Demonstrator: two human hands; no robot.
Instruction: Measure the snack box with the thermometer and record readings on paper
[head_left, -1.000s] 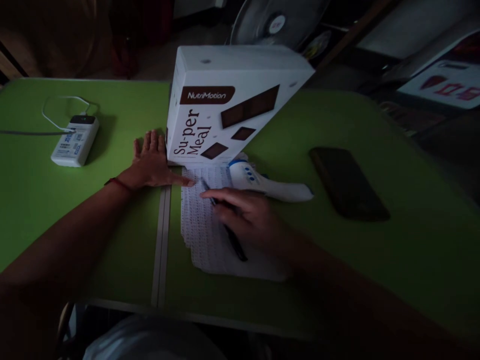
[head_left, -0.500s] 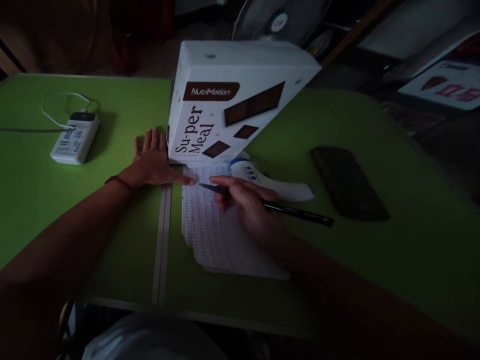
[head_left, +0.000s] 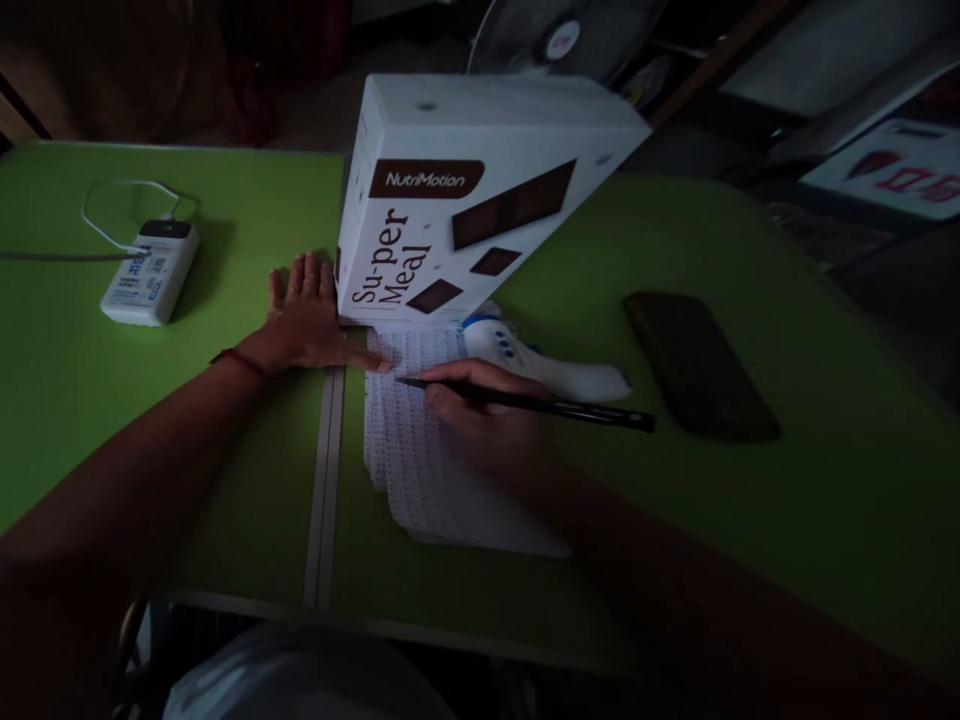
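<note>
My right hand (head_left: 487, 410) grips a black pen (head_left: 592, 411), its tip at the written part of the paper sheets (head_left: 412, 440). Rows of small handwriting cover the left portion of the stacked sheets; my hand and forearm hide part of the right. My left hand (head_left: 304, 320) lies flat with fingers spread on the green table, its thumb reaching onto the top sheet. Right beside those fingers stands a white NutriMotion box (head_left: 420, 230), at the sheets' far edge. A white and blue handheld thermometer (head_left: 555, 370) lies just beyond my right hand.
A dark phone (head_left: 701, 365) lies on the right of the green table (head_left: 225, 480). At the left sits a white power bank (head_left: 154, 275) with a cable plugged in. A seam (head_left: 325, 490) runs down the tabletop. Behind the table stands a fan (head_left: 559, 40).
My right hand and the pen have shifted slightly, the tip now a little nearer me and the pen lying flatter. My left hand stays in place.
</note>
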